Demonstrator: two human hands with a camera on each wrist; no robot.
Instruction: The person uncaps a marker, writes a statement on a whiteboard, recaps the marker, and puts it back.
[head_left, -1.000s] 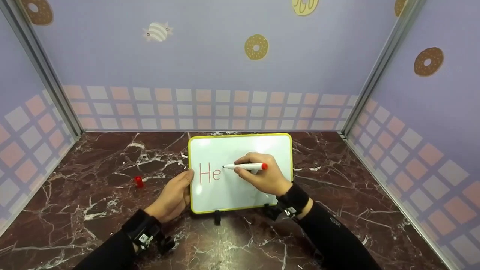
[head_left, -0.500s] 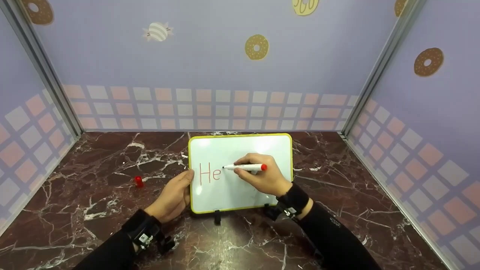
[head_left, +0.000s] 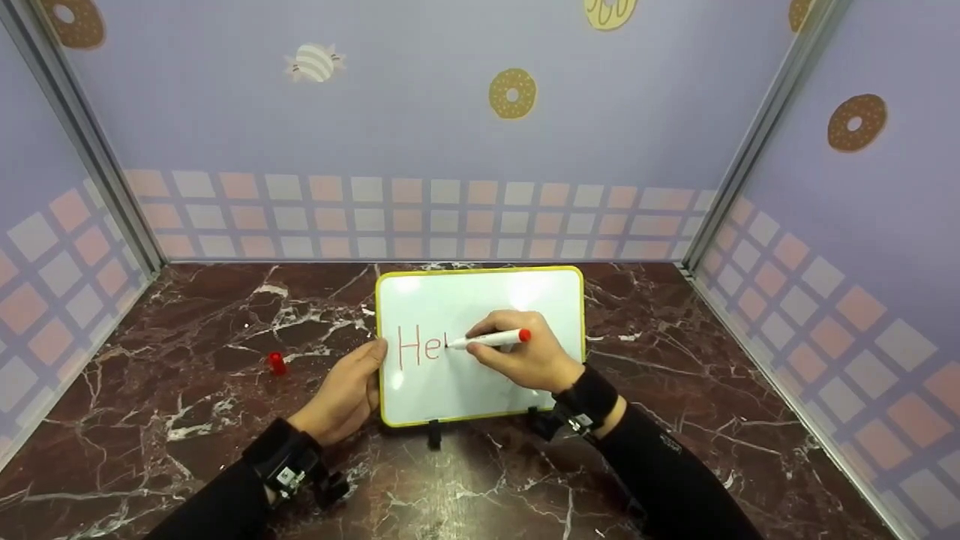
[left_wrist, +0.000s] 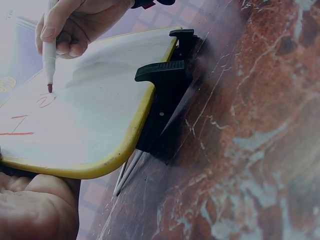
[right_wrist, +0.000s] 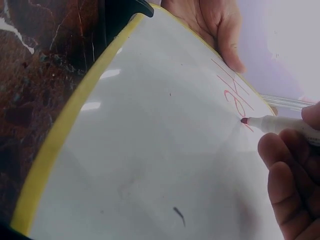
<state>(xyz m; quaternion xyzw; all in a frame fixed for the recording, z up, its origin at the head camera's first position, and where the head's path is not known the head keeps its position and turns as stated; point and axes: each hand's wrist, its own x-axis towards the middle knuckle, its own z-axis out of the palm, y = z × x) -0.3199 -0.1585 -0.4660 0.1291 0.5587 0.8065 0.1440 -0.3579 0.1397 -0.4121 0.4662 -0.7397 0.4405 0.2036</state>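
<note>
A whiteboard [head_left: 465, 390] with a yellow frame leans back on a black stand with two front hooks. Red letters "He" [head_left: 418, 348] and a short upright stroke are on its left half. My left hand [head_left: 346, 390] grips the board's left edge, thumb on the front rim and the other fingers mostly hidden behind. Between thumb and fingers, my right hand [head_left: 529, 352] pinches a white marker [head_left: 491, 340] with a red end. In the right wrist view the red tip of the marker [right_wrist: 275, 123] touches the board at the new stroke.
A red marker cap [head_left: 277, 364] stands on the dark marbled table [head_left: 225, 420], left of the board. One black stand hook [head_left: 434, 435] juts out at the board's lower edge. Patterned panels [head_left: 420, 217] enclose the table at the back and sides.
The marker tip has moved down a little, leaving a short red vertical stroke right of the "e". My left hand and the board have stayed in place.
</note>
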